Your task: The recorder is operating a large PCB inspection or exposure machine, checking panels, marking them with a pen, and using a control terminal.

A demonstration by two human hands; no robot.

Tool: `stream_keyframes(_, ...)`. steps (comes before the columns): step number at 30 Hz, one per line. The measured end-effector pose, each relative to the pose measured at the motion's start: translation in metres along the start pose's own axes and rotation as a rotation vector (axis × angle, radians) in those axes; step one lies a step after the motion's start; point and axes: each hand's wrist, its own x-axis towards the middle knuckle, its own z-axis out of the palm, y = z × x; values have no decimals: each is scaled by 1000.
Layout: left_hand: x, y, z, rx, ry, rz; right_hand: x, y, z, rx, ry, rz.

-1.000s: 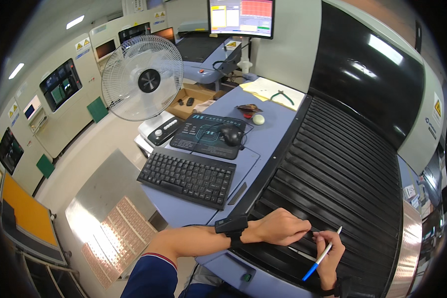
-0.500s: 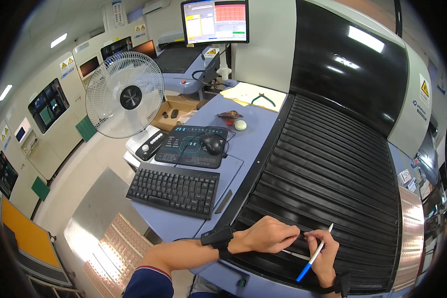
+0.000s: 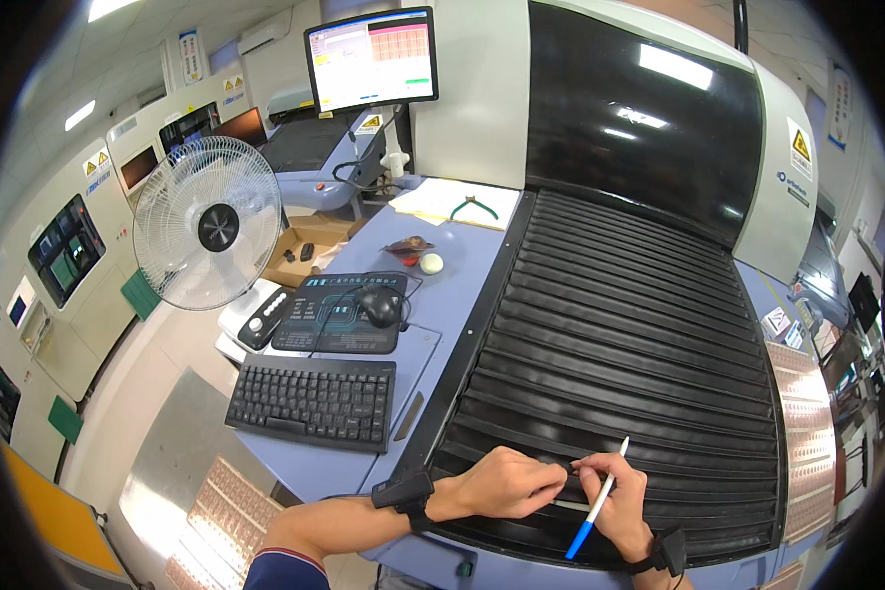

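pen (image 3: pixel 598 499) in right hand (image 3: pixel 620 503) — hands (image 3: pixel 507 483) close, perhaps touching

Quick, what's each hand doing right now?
Left hand: fingers curled closed; can't tell if it grips anything.
Right hand: closed, holding a white pen with a blue end.

L hand (image 3: pixel 506 482) curled, back up, just beside R hand (image 3: pixel 618 500), also curled, w/ L arm (image 3: pixel 339 528) bent.
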Motion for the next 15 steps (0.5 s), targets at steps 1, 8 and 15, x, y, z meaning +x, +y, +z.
stream_keyframes(1,0,1,1,-1,-3,4,0,-1,-1,-12,9,-2)
stream_keyframes(8,-2,3,-2,-12,-43,-22,4,-2,1,-9,19,-37)
stream_keyframes(15,0,12,-3,-3,-60,10,1,-3,-2,-20,-2,14)
